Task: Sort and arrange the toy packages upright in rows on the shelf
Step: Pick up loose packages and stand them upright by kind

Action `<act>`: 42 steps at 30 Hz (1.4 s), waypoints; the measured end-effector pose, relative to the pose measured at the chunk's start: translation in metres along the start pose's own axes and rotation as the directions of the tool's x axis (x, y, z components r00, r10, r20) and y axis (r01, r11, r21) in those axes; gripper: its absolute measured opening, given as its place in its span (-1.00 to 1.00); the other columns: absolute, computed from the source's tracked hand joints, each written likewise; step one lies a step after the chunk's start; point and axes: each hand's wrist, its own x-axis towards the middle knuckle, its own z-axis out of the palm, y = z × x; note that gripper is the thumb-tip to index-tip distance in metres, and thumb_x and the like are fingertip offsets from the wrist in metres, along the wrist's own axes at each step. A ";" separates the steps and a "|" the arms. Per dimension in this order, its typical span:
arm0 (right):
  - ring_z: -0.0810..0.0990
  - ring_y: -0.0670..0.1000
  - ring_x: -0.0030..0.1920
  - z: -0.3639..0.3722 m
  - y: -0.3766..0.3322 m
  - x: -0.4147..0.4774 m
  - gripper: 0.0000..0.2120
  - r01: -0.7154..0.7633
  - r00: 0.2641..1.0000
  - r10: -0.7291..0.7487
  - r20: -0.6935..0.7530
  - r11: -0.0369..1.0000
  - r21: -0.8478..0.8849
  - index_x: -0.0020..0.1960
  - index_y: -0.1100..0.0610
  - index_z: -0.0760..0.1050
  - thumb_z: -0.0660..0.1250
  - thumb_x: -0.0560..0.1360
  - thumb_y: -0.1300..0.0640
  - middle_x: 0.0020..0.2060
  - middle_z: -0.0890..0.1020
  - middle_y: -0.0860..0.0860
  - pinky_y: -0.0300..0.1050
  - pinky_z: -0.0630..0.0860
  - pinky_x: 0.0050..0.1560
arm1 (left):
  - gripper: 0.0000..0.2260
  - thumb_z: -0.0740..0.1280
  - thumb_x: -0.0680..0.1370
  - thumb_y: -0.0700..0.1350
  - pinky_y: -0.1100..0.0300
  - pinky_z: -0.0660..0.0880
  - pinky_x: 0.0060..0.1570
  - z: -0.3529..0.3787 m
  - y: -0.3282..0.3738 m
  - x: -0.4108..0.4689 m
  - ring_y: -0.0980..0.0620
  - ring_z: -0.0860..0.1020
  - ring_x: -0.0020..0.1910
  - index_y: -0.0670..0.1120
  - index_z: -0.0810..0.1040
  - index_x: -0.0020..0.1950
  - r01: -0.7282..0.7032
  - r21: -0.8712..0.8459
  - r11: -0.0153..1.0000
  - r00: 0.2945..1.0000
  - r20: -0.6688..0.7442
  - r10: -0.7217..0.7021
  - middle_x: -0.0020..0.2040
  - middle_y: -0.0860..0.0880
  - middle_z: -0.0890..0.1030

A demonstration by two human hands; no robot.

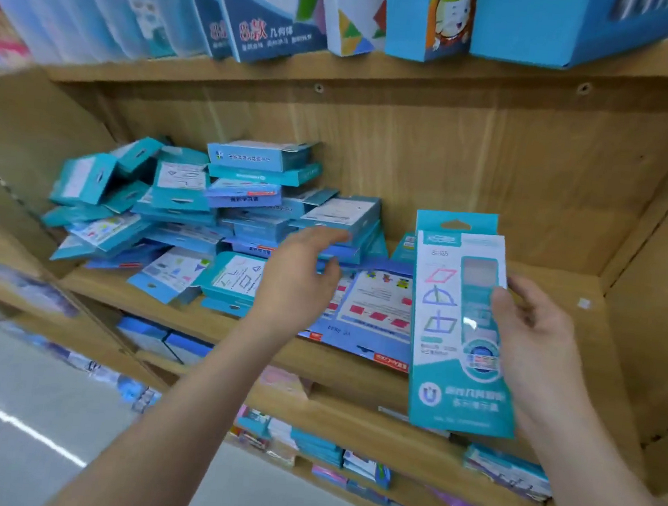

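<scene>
Tall teal package (460, 326) upright (slight tilt), held before right half of wooden shelf (353, 373). Right hand (532, 341) pinches its right edge, thumb on front, fingers behind; forearm rises from lower right. Left hand (301, 278) reaches to jumbled pile of teal packages (205, 216) at shelf's left, fingers loosely extended, thumb apart below; contact unclear. Large flat blue box (367, 309) lies beneath wrist.

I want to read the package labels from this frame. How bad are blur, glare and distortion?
Head view: the tall package in the right hand is fairly sharp, its small print soft, with a glare spot on its clear window; the heap of packages shows outlines only; the upper-left corner smears; the wide lens bows the shelf edges.
</scene>
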 end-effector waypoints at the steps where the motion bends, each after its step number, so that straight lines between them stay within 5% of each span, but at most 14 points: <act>1: 0.65 -0.11 -0.39 0.004 0.001 0.002 -0.81 0.007 1.000 -0.007 -0.012 1.000 -0.010 -0.01 -0.08 0.51 0.19 0.60 0.16 -0.35 0.68 -0.14 -0.20 0.57 -0.44 | -0.64 0.26 0.55 -0.24 0.15 0.36 0.27 -0.002 -0.012 0.015 0.00 0.41 0.31 -0.06 0.47 0.35 -0.022 0.122 0.992 0.999 0.039 0.017 0.31 -0.01 0.51; 5: 0.65 -0.02 -0.33 0.018 0.001 0.009 -0.81 0.023 0.999 -0.024 -0.034 0.999 -0.037 -0.01 -0.10 0.51 0.21 0.59 0.18 -0.35 0.68 -0.10 -0.08 0.58 -0.32 | -0.59 0.21 0.59 -0.14 -0.01 0.36 0.29 0.004 -0.049 0.056 -0.13 0.35 0.36 -0.05 0.33 0.45 -0.109 0.428 0.897 0.983 0.182 0.032 0.41 -0.08 0.41; 8: 0.66 -0.03 -0.35 0.023 -0.002 0.012 -0.82 0.024 0.999 -0.025 -0.041 1.000 -0.018 -0.03 -0.08 0.53 0.22 0.59 0.17 -0.33 0.69 -0.09 -0.13 0.57 -0.37 | -0.70 0.19 0.61 -0.11 0.01 0.48 0.00 0.006 -0.052 0.065 -0.21 0.52 0.14 0.01 0.49 0.33 -0.075 0.435 0.897 0.994 0.109 0.031 0.21 -0.13 0.59; 10: 0.68 -0.03 -0.32 0.024 -0.004 0.015 -0.85 0.011 0.998 -0.009 -0.055 0.999 0.032 -0.05 -0.08 0.54 0.25 0.58 0.15 -0.30 0.70 -0.08 -0.13 0.59 -0.35 | -0.80 0.22 0.60 -0.07 0.04 0.42 -0.25 -0.004 -0.048 0.069 -0.21 0.56 -0.14 -0.06 0.62 0.03 -0.051 0.327 0.944 0.997 -0.036 0.066 -0.15 -0.15 0.65; 13: 0.71 0.03 -0.21 0.026 -0.011 0.022 -0.91 -0.026 0.997 0.033 -0.072 0.996 0.089 0.00 -0.01 0.56 0.28 0.55 0.10 -0.21 0.72 -0.04 0.01 0.62 -0.18 | -0.60 0.25 0.57 0.05 0.10 0.27 -0.40 -0.031 -0.045 0.082 -0.04 0.35 -0.43 -0.20 0.36 -0.35 0.122 -0.169 0.978 0.939 -0.298 -0.169 -0.46 -0.13 0.37; 15: 0.71 0.02 -0.20 0.031 -0.015 0.024 -0.89 -0.035 0.997 0.041 -0.064 0.994 0.101 0.01 0.03 0.57 0.28 0.55 0.09 -0.19 0.72 -0.03 0.03 0.62 -0.19 | -0.54 0.26 0.56 0.09 -0.01 0.51 -0.33 -0.045 -0.042 0.084 -0.05 0.46 -0.37 -0.32 0.44 -0.26 0.201 -0.507 0.838 0.912 -0.215 -0.349 -0.37 -0.28 0.48; 17: 0.71 0.01 -0.23 0.037 -0.017 0.024 -0.89 -0.040 0.998 0.044 -0.038 0.994 0.099 -0.03 0.04 0.58 0.28 0.55 0.08 -0.19 0.72 -0.01 0.02 0.63 -0.24 | -0.60 0.25 0.59 0.00 -0.15 0.60 -0.24 -0.046 -0.041 0.078 -0.13 0.57 -0.27 -0.38 0.51 -0.12 0.269 -0.634 0.725 0.907 -0.086 -0.412 -0.23 -0.33 0.59; 21: 0.71 0.04 -0.23 0.046 -0.018 0.024 -0.88 -0.043 0.999 0.043 -0.003 0.995 0.095 -0.08 0.05 0.58 0.27 0.56 0.09 -0.19 0.72 0.02 0.05 0.62 -0.21 | -0.66 0.26 0.60 -0.03 -0.15 0.62 -0.21 -0.043 -0.053 0.071 -0.16 0.61 -0.20 -0.32 0.55 -0.14 0.312 -0.612 0.727 0.906 -0.038 -0.421 -0.16 -0.32 0.63; 25: 0.70 0.05 -0.24 0.049 -0.020 0.027 -0.88 -0.052 0.999 0.051 0.019 0.994 0.092 -0.10 0.10 0.57 0.29 0.54 0.09 -0.21 0.72 0.05 -0.02 0.61 -0.22 | -0.72 0.30 0.58 -0.03 0.05 0.61 -0.30 -0.043 -0.055 0.065 -0.08 0.64 -0.27 -0.21 0.61 -0.17 0.343 -0.636 0.692 0.919 0.075 -0.387 -0.29 -0.12 0.68; 28: 0.69 -0.01 -0.31 0.052 -0.023 0.034 -0.85 -0.104 0.991 0.093 0.095 0.988 0.110 -0.12 0.13 0.57 0.30 0.53 0.08 -0.24 0.72 0.07 -0.12 0.61 -0.31 | -0.68 0.36 0.52 0.00 0.15 0.52 -0.34 -0.041 -0.045 0.064 -0.08 0.59 -0.33 -0.26 0.61 -0.23 0.340 -0.662 0.668 0.933 0.146 -0.330 -0.31 -0.22 0.65; 31: 0.70 0.03 -0.18 0.056 -0.022 0.041 -0.80 -0.155 0.963 0.124 0.239 0.981 0.117 -0.02 0.16 0.57 0.28 0.53 0.04 -0.13 0.72 0.09 -0.06 0.62 -0.15 | -0.65 0.38 0.50 0.00 0.12 0.50 -0.32 -0.032 -0.034 0.063 -0.10 0.56 -0.33 -0.33 0.61 -0.18 0.359 -0.675 0.645 0.930 0.197 -0.311 -0.24 -0.31 0.63; 34: 0.68 0.06 -0.03 0.064 -0.012 0.041 -0.73 -0.182 0.929 0.157 0.334 0.982 0.045 0.14 0.14 0.50 0.24 0.55 0.00 -0.02 0.70 0.05 0.02 0.59 0.01 | -0.69 0.36 0.51 0.02 0.24 0.49 -0.46 -0.020 -0.026 0.062 0.00 0.57 -0.44 -0.23 0.62 -0.24 0.431 -0.651 0.624 0.902 0.302 -0.308 -0.36 -0.13 0.65; 39: 0.69 0.04 -0.05 0.070 -0.002 0.040 -0.73 -0.145 0.941 0.156 0.300 0.988 -0.058 0.14 0.04 0.49 0.21 0.56 -0.09 -0.03 0.70 0.00 0.10 0.57 0.07 | -0.66 0.29 0.53 0.11 0.12 0.61 -0.28 -0.017 -0.020 0.058 -0.02 0.65 -0.29 -0.17 0.63 -0.07 0.556 -0.599 0.576 0.829 0.452 -0.330 -0.23 -0.13 0.70; 42: 0.68 0.03 -0.04 0.073 -0.002 0.040 -0.66 -0.137 0.963 0.139 0.229 0.990 -0.025 0.19 0.06 0.45 0.21 0.55 -0.13 -0.01 0.69 0.01 0.07 0.59 0.04 | -0.65 0.23 0.55 0.16 0.04 0.61 -0.15 -0.023 -0.014 0.048 -0.05 0.67 -0.17 -0.06 0.55 0.14 0.518 -0.705 0.485 0.855 0.408 -0.320 -0.05 -0.12 0.69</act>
